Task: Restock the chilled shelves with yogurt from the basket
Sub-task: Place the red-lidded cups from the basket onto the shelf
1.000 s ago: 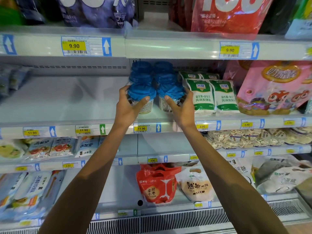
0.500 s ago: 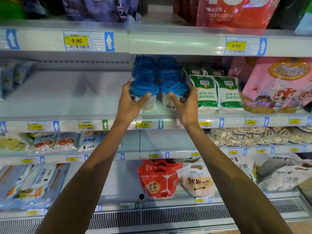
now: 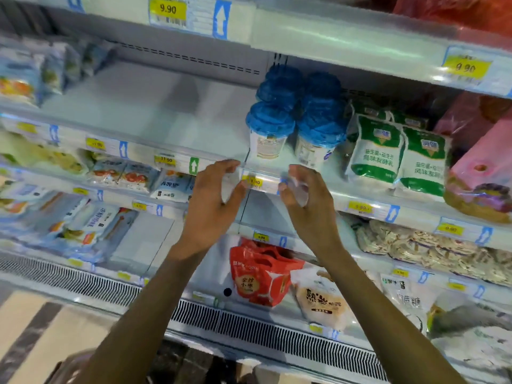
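Observation:
Two white yogurt cups with blue lids stand at the front of the chilled shelf [image 3: 155, 117], the left cup [image 3: 268, 131] and the right cup [image 3: 318, 139], with more blue-lidded cups stacked behind them. My left hand [image 3: 213, 200] and my right hand [image 3: 307, 200] hang below the shelf edge in front of the price strip, fingers loosely curved, holding nothing. Neither hand touches a cup. The basket is not clearly in view.
Green and white pouches [image 3: 399, 156] sit right of the cups, a pink bag [image 3: 482, 173] further right. The shelf left of the cups is bare. Lower shelves hold packets, a red bag [image 3: 260, 273] and a beige bag [image 3: 324, 297]. A vent grille [image 3: 277, 331] runs along the bottom.
Both hands have let go of the two front cups and drawn back down below the shelf edge. The view has tilted and swung down and left.

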